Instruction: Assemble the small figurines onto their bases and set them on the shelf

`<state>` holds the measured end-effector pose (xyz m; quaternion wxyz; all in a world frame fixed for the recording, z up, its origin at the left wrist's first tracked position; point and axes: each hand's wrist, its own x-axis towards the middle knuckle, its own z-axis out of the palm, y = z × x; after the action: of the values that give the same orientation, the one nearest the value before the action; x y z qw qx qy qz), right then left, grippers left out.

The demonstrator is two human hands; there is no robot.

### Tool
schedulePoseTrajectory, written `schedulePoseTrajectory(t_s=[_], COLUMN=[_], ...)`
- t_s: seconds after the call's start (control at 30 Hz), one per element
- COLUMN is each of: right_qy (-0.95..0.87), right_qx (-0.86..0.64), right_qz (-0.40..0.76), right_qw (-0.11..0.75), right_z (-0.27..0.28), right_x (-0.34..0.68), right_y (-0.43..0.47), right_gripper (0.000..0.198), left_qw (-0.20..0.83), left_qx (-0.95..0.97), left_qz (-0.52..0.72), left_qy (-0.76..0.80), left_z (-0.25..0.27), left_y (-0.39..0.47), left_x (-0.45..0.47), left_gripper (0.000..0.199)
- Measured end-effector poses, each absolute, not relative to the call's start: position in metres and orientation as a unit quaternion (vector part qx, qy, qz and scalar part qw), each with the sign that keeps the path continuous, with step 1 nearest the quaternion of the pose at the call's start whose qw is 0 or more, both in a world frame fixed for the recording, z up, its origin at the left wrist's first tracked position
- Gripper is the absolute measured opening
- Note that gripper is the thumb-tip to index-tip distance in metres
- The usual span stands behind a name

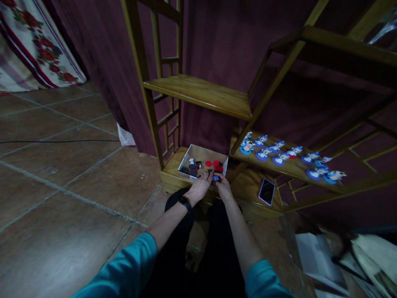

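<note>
My left hand [199,187], with a dark band at its wrist, and my right hand [223,187] meet at the front edge of a shallow cardboard box [203,150]. Between their closed fingers is a small purple-blue figurine [215,178], mostly covered by the fingers. Inside the box lie red discs [209,164], dark round pieces [184,170], a small white piece [191,161] and a black figurine [199,164] with gold-coloured detail.
Several small figurines [281,158] on round bases stand in rows on the wooden shelf [297,176] to the right. A phone [266,192] lies on the lower board. Above the box juts another shelf [201,92]. White packaging [319,256] sits on the floor, lower right.
</note>
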<state>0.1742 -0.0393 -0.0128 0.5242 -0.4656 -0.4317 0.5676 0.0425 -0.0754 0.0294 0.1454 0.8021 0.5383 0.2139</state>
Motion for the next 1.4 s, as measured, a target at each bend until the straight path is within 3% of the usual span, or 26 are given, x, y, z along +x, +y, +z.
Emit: schedulePoseTrajectory(t_s=[0.17,0.43,0.67,0.97,1.2,1.4], right_qy=[-0.429,-0.410,-0.398,-0.355,-0.351,-0.346], right_qx=[-0.467,-0.456,-0.468,-0.422,-0.409,-0.409], right_qz=[0.572,0.585,0.597,0.642,0.648,0.648], right_qw=[0.521,0.530,0.515,0.532,0.538,0.542], right_z=[-0.012,-0.006,0.001,-0.006,-0.006,-0.003], right_x=[0.175,0.173,0.173,0.172,0.171,0.171], right_y=[-0.040,-0.041,-0.045,-0.043,-0.043,-0.044], right_gripper=[0.036,0.035,0.036,0.042,0.043,0.041], left_qw=[0.133,0.213,0.321,0.584,0.662,0.666], left_qx=[0.810,0.772,0.699,0.506,0.400,0.364], left_qz=[0.201,0.281,0.376,0.447,0.476,0.485], left_qy=[0.534,0.529,0.517,0.451,0.419,0.433], left_z=[0.028,0.021,0.014,0.009,0.011,0.007], left_y=[-0.075,-0.068,-0.054,-0.047,-0.048,-0.048], left_x=[0.041,0.038,0.033,0.035,0.033,0.029], left_gripper=[0.064,0.053,0.023,0.013,0.028,0.034])
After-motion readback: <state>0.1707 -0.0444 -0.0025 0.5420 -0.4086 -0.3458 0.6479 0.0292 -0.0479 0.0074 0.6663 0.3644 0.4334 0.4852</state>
